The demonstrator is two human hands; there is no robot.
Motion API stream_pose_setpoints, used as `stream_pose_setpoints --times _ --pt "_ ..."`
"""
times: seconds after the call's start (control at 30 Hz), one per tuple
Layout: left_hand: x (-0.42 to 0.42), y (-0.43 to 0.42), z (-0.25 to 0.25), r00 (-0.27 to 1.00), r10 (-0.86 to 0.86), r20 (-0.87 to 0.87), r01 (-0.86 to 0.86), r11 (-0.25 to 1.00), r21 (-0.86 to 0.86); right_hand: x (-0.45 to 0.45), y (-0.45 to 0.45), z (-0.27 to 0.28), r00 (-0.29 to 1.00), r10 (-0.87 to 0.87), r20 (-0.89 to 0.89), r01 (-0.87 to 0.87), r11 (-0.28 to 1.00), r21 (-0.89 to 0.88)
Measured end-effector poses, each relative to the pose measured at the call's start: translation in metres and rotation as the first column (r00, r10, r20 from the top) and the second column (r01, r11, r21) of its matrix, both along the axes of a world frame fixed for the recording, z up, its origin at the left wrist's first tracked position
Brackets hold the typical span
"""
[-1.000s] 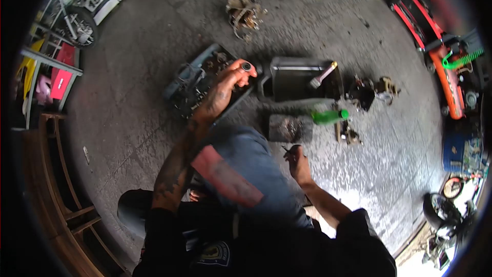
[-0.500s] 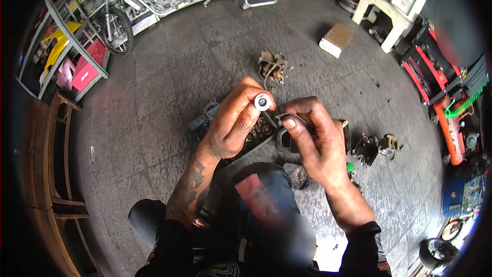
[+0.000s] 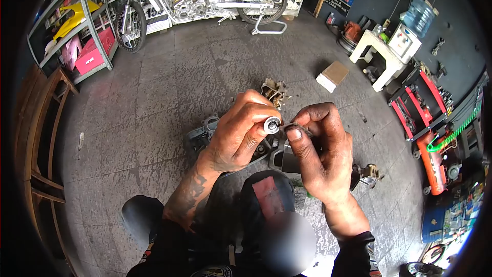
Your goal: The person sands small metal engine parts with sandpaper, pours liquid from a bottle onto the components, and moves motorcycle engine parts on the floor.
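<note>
From where I'm standing, both hands are meeting in the air. A second ago the left hand (image 3: 238, 133) was over the grey, oblong tray of jumbled metal parts (image 3: 192, 137) and the right hand (image 3: 325, 156) was low beside the knee; since half a second ago the gap between them has been narrowing. To my eye, that is putting the work into the two hands, well above the grey tiled floor (image 3: 174, 92).

The small, silvery, round metal piece with a dark hollow centre (image 3: 271, 124) is sitting at 12 o'clock from the red-patched knee (image 3: 267, 197). Its ringed end is facing back toward the person's eyes; its long axis seems to be running away along the line of sight, though the fist is hiding the rest. The thin, dark, narrow piece (image 3: 300, 127) is lying crosswise, pointing toward 9 o'clock, at the ring's edge; I cannot tell whether they are touching.

The left fingers are curling tightly around the silvery piece, leaving only its end showing. The right thumb and forefinger are pinching the dark piece, hardly parted. Beyond, toward 12 o'clock, a tan-brown, jagged metal engine part (image 3: 275, 91) is resting on the floor.
</note>
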State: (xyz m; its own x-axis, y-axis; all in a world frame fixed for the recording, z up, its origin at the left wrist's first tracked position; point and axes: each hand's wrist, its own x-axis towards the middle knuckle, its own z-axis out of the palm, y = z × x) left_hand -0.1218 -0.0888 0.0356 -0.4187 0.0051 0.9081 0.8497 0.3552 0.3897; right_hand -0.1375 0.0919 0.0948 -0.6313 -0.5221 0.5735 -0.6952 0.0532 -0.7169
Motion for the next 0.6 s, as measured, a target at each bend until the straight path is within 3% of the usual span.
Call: stream_pose_setpoints --times 0.23,0.5,0.6 --pt "0.002 -0.0024 0.0012 0.999 0.029 -0.038 -0.03 0.999 -0.023 0.0083 -0.0015 0.009 0.999 -0.026 -0.026 0.028 0.998 0.057" --pt "0.0003 -0.0022 -0.0022 0.994 0.037 -0.101 -0.042 0.998 -0.051 0.0052 0.0003 0.0079 0.981 -0.041 -0.192 0.054 0.996 0.067" --pt "-0.0002 -0.0032 -0.0032 0.99 0.063 -0.126 -0.073 0.994 -0.076 0.0052 0.0019 0.0066 0.986 -0.04 -0.162 0.057 0.994 0.096"
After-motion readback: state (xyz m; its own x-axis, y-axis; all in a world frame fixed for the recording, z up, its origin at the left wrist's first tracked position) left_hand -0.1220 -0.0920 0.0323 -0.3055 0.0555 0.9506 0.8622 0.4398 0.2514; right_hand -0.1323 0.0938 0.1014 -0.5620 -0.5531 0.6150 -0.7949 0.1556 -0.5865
